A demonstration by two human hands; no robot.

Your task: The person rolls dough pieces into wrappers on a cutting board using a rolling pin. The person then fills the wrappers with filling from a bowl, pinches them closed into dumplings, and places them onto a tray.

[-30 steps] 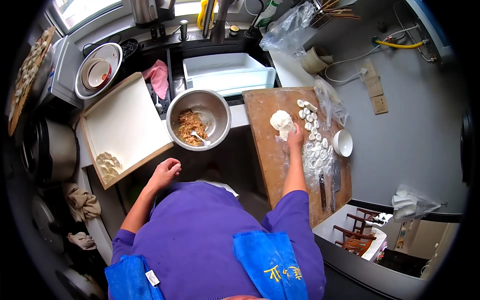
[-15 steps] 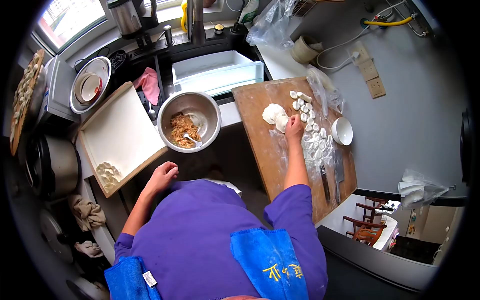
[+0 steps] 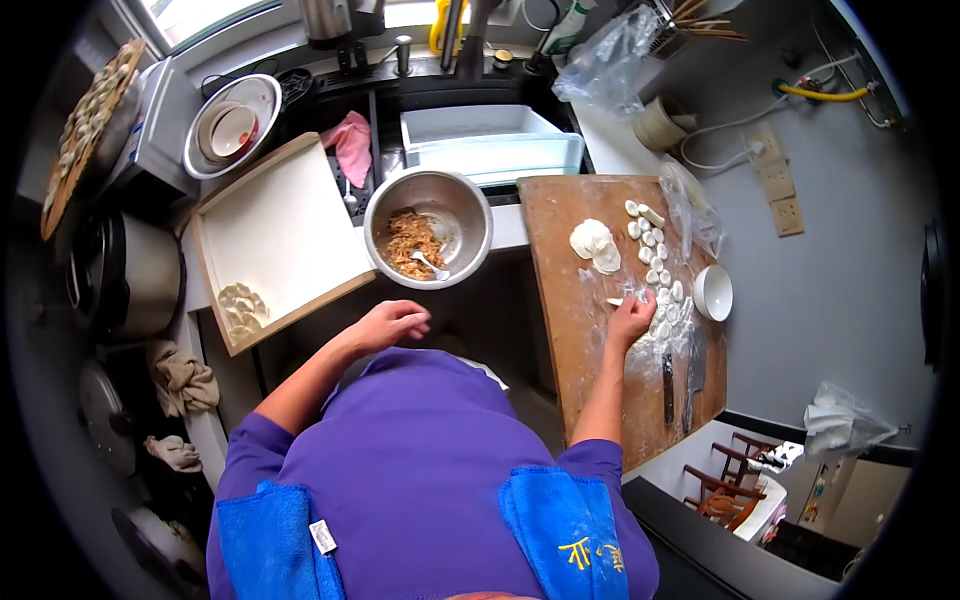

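Observation:
My right hand is closed over the wooden board, beside the floured dough pieces. A small pale tip sticks out left of its fingers; what they grip is too small to name. Above it on the board lie overlapping flat dough rounds, touched by neither hand. My left hand hangs with loosely bent fingers and holds nothing, just below the metal bowl of brownish filling with a white spoon.
A wood-framed tray with folded dumplings stands left of the bowl. A white bowl sits at the board's right edge, above a dark-handled knife. Behind are the sink, a clear bin and a pink cloth.
My right hand has left the flat dough rounds and moved down the board to the floured pieces. My left hand has moved right, closer to the bowl. The view has shifted.

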